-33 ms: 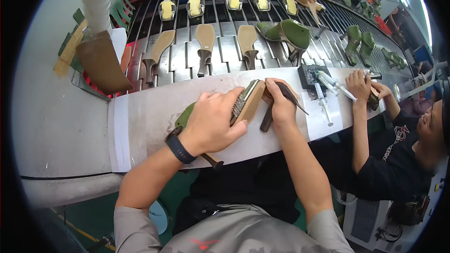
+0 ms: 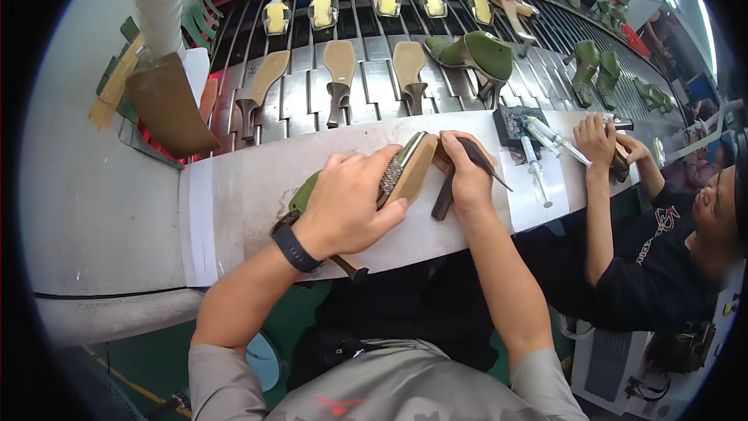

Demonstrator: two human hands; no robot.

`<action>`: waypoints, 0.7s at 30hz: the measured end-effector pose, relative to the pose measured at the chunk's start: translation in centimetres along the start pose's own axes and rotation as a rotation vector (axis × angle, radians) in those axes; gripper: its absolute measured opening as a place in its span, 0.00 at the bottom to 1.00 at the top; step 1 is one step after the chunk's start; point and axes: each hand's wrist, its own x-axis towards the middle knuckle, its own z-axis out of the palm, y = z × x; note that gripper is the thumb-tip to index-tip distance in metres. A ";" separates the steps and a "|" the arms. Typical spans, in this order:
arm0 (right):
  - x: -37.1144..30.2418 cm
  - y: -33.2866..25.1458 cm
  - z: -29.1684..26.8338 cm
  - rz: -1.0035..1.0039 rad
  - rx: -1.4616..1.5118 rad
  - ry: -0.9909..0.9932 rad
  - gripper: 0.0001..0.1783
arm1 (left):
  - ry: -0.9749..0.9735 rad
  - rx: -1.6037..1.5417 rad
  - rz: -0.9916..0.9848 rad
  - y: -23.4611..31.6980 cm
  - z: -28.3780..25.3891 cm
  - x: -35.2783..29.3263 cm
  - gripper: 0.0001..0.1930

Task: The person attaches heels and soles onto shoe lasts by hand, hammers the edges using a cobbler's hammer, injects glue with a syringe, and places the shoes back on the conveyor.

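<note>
My left hand (image 2: 347, 201) is wrapped round a green heeled shoe (image 2: 306, 193) held on its side over the white bench. Its tan sole (image 2: 414, 171) faces right, a sparkling strap (image 2: 391, 176) shows by my fingers, and its heel (image 2: 351, 268) sticks out below my wrist. At the toe end, the fingers of my right hand (image 2: 469, 175) are closed round a dark two-armed tool (image 2: 442, 199) that looks like pincers. One arm tapers to a point on the right; the other hangs below my palm. The jaws are hidden by my fingers and the sole.
Beyond the bench (image 2: 273, 148), a slatted conveyor (image 2: 374, 101) carries heeled soles (image 2: 340, 66), a green shoe (image 2: 475, 58) and yellow-padded pieces (image 2: 324, 9). Syringes (image 2: 538, 171) lie by a dark block (image 2: 510, 125). To the right, a co-worker's hands (image 2: 598, 144) hold a shoe. A hose (image 2: 160, 8) hangs left.
My left hand and the shoe have shifted very slightly left. Across the conveyor, another person's hand and the piece in it have moved slightly. My grips look the same.
</note>
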 end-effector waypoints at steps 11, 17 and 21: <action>-1.6 -2.0 0.3 -0.015 -0.174 -0.092 0.12 | 0.360 -1.013 -0.183 1.4 -9.5 -3.3 0.40; -9.4 -8.6 3.3 -0.244 -0.213 -0.351 0.13 | 0.340 -0.696 -0.072 4.5 -5.7 -3.9 0.37; -14.4 -14.2 4.4 -0.731 -0.073 -0.668 0.26 | 0.446 -0.455 0.048 5.7 -4.4 -3.3 0.39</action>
